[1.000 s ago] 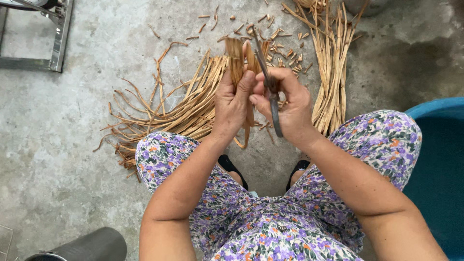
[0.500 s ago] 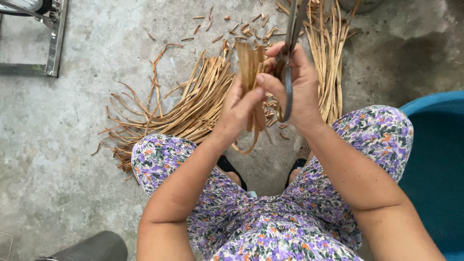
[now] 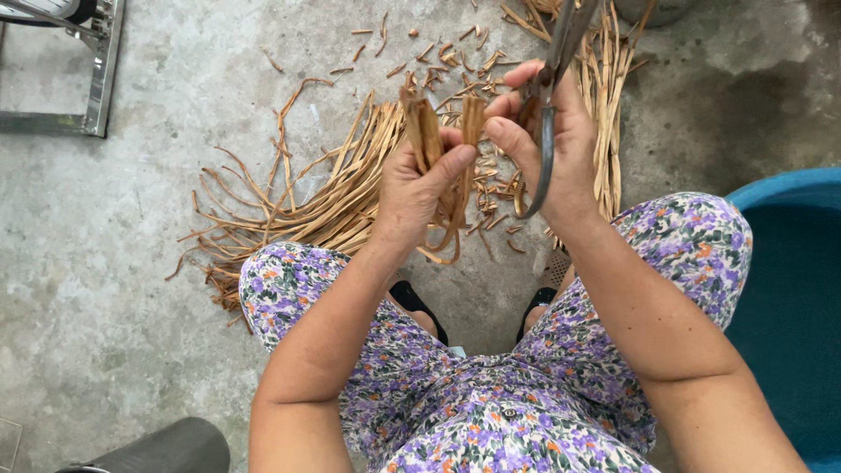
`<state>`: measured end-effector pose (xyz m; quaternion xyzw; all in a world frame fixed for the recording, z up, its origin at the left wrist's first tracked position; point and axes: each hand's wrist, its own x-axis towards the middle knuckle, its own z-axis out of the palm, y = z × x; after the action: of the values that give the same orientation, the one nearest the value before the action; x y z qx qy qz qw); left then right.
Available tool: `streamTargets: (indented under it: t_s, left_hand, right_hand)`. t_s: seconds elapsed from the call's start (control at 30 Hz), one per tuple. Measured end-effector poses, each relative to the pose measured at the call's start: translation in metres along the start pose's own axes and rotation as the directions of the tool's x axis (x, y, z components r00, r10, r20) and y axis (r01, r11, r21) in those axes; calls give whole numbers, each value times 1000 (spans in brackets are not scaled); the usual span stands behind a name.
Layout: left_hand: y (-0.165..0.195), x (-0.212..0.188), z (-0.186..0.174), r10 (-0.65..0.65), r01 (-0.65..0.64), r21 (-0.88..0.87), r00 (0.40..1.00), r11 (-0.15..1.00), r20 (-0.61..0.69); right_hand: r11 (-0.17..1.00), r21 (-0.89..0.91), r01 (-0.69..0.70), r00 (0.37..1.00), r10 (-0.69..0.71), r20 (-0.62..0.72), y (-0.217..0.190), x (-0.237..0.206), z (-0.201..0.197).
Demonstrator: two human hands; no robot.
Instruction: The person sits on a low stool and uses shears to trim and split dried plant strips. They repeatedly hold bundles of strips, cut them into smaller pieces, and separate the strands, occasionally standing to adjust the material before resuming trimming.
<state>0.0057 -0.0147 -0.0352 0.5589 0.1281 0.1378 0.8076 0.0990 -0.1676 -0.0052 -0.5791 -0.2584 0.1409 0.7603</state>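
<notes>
Your left hand (image 3: 416, 188) is clenched around a small bundle of brown dried strips (image 3: 427, 131), holding it upright above the concrete floor (image 3: 131, 219), its cut top ends level with your thumb. Lower ends of the strips curl out below your palm. Your right hand (image 3: 552, 144) grasps a pair of metal scissors (image 3: 547, 114), fingers wrapped about the handles, the blades pointing up toward the far edge of the floor. Your right thumb touches the top of one strip in the bundle, so both hands meet there.

On the floor beyond your knees, a loose heap of long strips (image 3: 298, 206) fans out to the left, and a straighter sheaf (image 3: 609, 96) lies behind your right hand. Short cut bits (image 3: 447, 57) are scattered between them. A blue tub (image 3: 793, 289) stands at the right edge, a metal frame (image 3: 96, 79) at the far left corner, and a dark cylinder (image 3: 166, 447) at the near left.
</notes>
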Motion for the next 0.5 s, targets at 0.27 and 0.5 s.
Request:
streamTargets:
  t_s: [0.27,0.5]
  left_hand:
    - [6,12,-13,151,-153,-62,988,986,-32]
    - [1,12,-14,183,-184,-35,983,982,-24]
  right_hand:
    - [855,-515,-52,990,114,89,0,-13,12]
    - [763,-643,65,992,21,125,1,-19,16]
